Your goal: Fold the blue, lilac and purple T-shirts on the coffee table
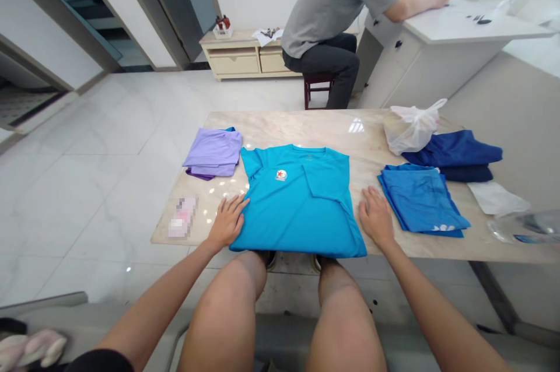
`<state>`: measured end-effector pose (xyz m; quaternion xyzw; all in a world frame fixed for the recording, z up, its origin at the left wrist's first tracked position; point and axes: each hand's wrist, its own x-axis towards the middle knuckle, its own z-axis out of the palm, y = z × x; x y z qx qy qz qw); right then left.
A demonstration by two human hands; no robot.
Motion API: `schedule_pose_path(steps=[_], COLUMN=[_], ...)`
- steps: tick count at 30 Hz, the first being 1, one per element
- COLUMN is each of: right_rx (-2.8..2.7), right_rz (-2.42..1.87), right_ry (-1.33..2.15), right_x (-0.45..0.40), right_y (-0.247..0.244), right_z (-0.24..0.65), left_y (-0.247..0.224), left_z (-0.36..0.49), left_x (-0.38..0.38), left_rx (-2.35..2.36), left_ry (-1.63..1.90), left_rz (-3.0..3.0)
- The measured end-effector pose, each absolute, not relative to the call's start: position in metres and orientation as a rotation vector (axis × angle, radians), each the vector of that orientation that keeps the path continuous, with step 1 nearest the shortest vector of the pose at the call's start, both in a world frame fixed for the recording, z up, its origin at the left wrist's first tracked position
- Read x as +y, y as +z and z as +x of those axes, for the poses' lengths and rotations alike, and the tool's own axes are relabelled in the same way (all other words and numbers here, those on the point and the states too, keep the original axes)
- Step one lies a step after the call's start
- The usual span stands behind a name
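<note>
A turquoise T-shirt [289, 209] with a small red and white badge lies spread at the front edge of the table, its right sleeve folded inward across the front. My left hand [228, 221] rests flat with fingers spread, its fingertips touching the shirt's left edge. On the bare tabletop, just right of the shirt, my right hand [375, 216] lies open and holds nothing. Beyond it sits a folded blue garment [422, 200] with a white print. To the left is a folded lavender garment [214, 151], with darker cloth showing beneath.
The marble-patterned table [280, 121] also bears a knotted white plastic bag [413, 127], folded navy clothes [459, 150], a white paper [499, 198], a clear bottle [529, 226] and a blurred pink item [182, 217]. Behind it, a person [332, 4] sits on a stool at a white desk.
</note>
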<state>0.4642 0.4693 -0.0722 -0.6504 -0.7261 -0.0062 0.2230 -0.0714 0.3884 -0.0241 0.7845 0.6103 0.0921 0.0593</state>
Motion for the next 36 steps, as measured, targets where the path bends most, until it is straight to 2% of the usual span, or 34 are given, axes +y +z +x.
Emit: schedule_pose_path(steps=[26,32,36], right_rx=[-1.908,-1.881,-1.847], right_rz=[-1.863,-1.811,-1.771], right_ry=[-0.123,-0.149,-0.157], right_x=[0.446,0.444,0.446], right_y=[-0.079,-0.077,-0.082], right_z=[0.448,0.442,0.442], left_y=[-0.027,-0.003,0.025], left_z=[-0.071,-0.056,-0.053], left_x=[0.385,0.391,0.428], left_rx=[1.896,1.936,2.031], left_ry=[0.293,0.151,0.086], left_rz=[2.355,2.341,2.254])
